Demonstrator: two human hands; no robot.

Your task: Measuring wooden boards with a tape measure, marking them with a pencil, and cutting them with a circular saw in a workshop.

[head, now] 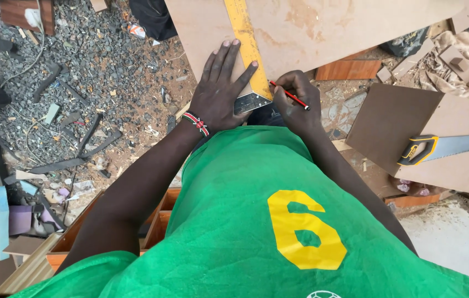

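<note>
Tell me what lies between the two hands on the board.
In the head view, the yellow straightedge lies between left hand and right hand, which holds a red pencil.

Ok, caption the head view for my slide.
Left hand pins a yellow square on a brown board while the right hand marks with a red pencil.

Bright even daylight, soft shadows, sharp focus, slight wide-angle bend at edges.
</note>
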